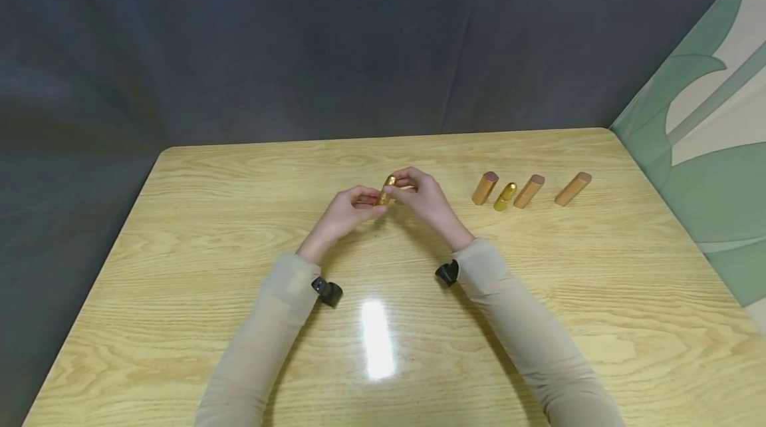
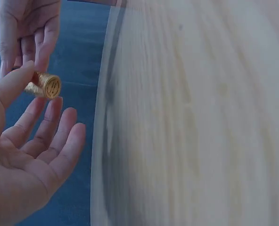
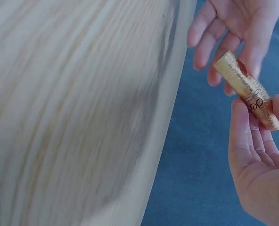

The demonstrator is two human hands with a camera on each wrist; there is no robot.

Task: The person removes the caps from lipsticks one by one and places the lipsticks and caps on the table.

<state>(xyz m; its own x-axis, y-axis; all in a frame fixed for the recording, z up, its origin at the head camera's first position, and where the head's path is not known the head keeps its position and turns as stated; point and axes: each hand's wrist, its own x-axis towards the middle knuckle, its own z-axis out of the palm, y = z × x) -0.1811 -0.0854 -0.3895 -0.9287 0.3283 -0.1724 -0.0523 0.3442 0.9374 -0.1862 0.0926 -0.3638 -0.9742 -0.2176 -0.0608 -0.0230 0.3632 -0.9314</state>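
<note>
Above the middle of the table, a shiny gold lipstick tube (image 1: 385, 191) is held between both hands. My right hand (image 1: 421, 195) pinches its upper end with thumb and fingers; dark lettering shows on the lipstick tube (image 3: 256, 100) beside those fingers in the right wrist view. At the other end, my left hand (image 1: 352, 208) has its thumb on one side and its fingertips on the other. The left wrist view shows the round, marked end face of the lipstick tube (image 2: 53, 88) near the left fingertips, while the remaining left fingers are spread loosely.
Right of the hands, a second gold lipstick tube (image 1: 505, 196) stands between two brown angular blocks, one on its left (image 1: 483, 189) and one on its right (image 1: 529, 192). Another brown block (image 1: 572, 189) stands farther right. A dark curtain (image 1: 383, 48) hangs behind the wooden table (image 1: 209, 247).
</note>
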